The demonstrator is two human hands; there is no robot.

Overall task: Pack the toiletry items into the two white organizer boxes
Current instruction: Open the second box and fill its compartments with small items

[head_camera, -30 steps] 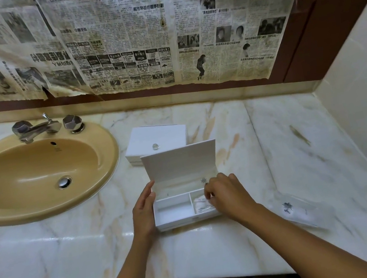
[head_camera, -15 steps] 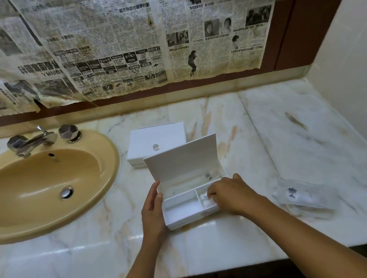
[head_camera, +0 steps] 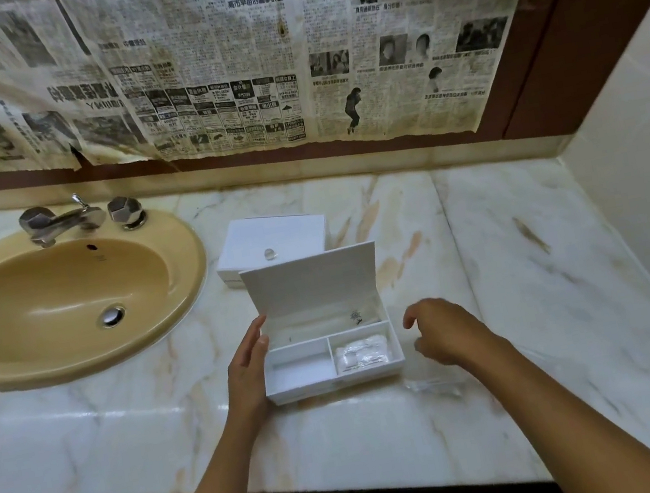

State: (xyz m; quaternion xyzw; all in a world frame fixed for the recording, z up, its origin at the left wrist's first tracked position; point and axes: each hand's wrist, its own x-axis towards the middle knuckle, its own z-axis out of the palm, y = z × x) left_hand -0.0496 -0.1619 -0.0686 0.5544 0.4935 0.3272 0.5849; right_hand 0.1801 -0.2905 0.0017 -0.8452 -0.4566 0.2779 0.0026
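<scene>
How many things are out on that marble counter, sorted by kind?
White boxes: 2, an open box and a shut box behind it.
Clear packets: 3, a long packet and a small packet inside the open box, and a loose packet on the counter, partly hidden.
Total: 5

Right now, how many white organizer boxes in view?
2. The open box sits at the counter's front between both hands; the closed box sits just behind it, near the sink. None seem hidden.
</scene>
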